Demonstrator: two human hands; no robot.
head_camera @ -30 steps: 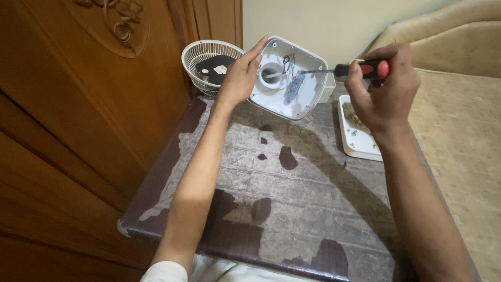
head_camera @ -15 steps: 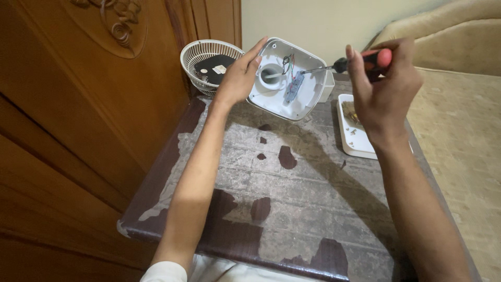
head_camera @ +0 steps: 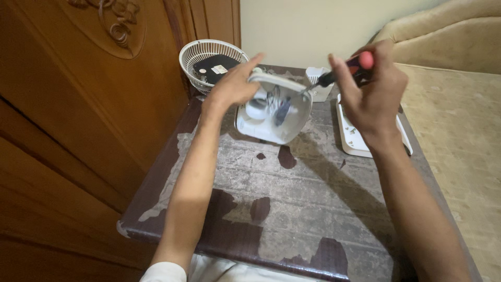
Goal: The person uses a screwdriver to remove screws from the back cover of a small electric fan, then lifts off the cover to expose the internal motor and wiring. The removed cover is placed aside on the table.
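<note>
My left hand (head_camera: pixel 232 83) grips the upper edge of a white plastic housing (head_camera: pixel 272 108), tipped low over the table, with wires and a small circuit board showing inside. My right hand (head_camera: pixel 371 94) is closed on a screwdriver (head_camera: pixel 344 70) with a red and black handle. Its metal tip points left at the housing's right rim. The housing looks blurred by motion.
A worn table (head_camera: pixel 292 203) with peeling brown surface lies under the hands. A white fan grille (head_camera: pixel 209 62) stands at the back left beside a carved wooden door (head_camera: pixel 78 104). A white tray (head_camera: pixel 360 133) with small parts sits at right, and a small white part (head_camera: pixel 319 83) behind the housing. A beige cushion (head_camera: pixel 459 120) lies right.
The housing has been tipped down toward the table and moved nearer to me. The screwdriver tip has come out of its interior to the rim.
</note>
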